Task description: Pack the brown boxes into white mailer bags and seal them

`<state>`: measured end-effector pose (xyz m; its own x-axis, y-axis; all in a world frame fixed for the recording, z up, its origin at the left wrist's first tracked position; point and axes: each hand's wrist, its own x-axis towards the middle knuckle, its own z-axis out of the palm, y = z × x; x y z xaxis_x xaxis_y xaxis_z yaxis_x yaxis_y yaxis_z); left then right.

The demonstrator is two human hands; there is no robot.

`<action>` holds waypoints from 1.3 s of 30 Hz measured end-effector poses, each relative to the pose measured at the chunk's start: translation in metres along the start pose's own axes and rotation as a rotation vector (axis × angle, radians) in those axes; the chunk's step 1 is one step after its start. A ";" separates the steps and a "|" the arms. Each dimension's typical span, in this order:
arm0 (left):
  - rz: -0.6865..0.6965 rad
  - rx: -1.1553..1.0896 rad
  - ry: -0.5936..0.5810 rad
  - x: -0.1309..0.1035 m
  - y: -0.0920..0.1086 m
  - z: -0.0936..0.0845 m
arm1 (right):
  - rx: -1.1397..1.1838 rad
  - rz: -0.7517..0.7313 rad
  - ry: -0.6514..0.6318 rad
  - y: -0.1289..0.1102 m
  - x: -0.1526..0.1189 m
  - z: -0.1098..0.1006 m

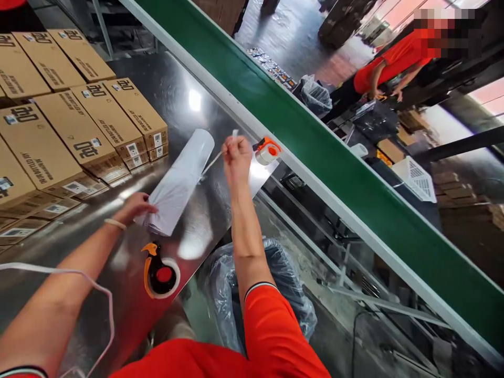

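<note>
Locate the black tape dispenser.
In the head view, the black tape dispenser lies left of centre on the metal table, just below the left hand and the white roll, near its edge.

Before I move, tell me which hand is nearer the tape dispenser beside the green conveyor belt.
Right hand, just beside the tape dispenser; left hand farther off, at the near end of the white roll.
</note>
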<state>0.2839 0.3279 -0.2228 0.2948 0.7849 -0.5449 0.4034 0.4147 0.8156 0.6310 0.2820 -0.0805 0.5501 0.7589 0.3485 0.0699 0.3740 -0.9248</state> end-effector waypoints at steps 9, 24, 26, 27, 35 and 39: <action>0.153 0.806 0.224 -0.043 0.036 0.044 | 0.012 -0.077 0.062 -0.072 -0.021 -0.054; 0.455 1.111 0.025 -0.086 0.021 0.144 | -0.725 0.668 0.302 -0.043 -0.246 -0.206; 0.484 1.119 -0.073 -0.085 0.014 0.147 | -0.956 0.639 0.284 -0.029 -0.232 -0.188; 0.500 1.116 -0.127 -0.083 0.012 0.145 | -1.072 0.608 0.266 -0.022 -0.224 -0.177; 0.234 1.070 0.280 -0.048 0.013 0.090 | -1.003 0.272 -0.391 0.068 -0.182 -0.039; 0.206 1.061 0.152 -0.023 0.021 0.054 | -0.871 0.340 -0.519 0.116 -0.180 0.024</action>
<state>0.3324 0.2931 -0.2038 0.3616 0.8726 -0.3282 0.9219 -0.2822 0.2655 0.5203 0.2014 -0.2467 0.2453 0.9625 -0.1160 0.6627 -0.2538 -0.7046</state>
